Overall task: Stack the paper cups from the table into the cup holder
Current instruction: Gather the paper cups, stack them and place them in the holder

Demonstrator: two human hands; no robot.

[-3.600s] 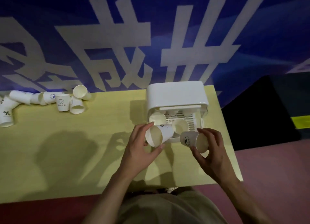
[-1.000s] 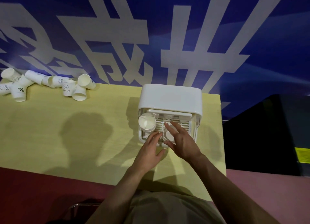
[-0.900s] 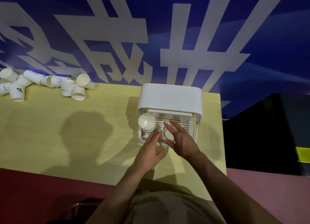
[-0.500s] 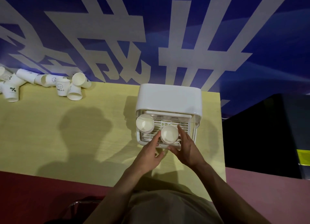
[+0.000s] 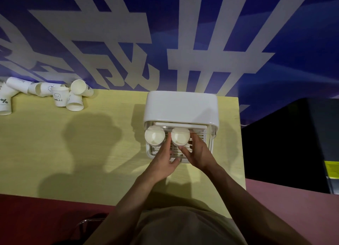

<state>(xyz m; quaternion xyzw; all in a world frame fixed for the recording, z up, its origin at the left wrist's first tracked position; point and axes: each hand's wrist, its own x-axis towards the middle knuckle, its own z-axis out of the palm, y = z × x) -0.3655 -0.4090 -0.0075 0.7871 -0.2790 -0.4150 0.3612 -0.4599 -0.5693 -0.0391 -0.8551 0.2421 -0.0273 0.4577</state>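
Seating a cup (image 5: 180, 138) in the holder (image 5: 180, 107) is the step judged to be in hand: the cup is held mouth-up on the holder's slatted tray, just beside a second cup (image 5: 154, 137) already set at the tray's left. The right hand (image 5: 199, 153) is curled round the cup, with thumb at its near side and fingers (image 5: 195, 137) at its right wall. The left hand (image 5: 163, 160) is laid with straight fingers between the two cups, touching the held one and gripping nothing. The placement is judged nearly done. What is called for next is a release of the cup without tipping it, then a reach well across the desk (image 5: 73, 144) to the loose cups (image 5: 60, 96) heaped at its far left, several of them lying on their sides.
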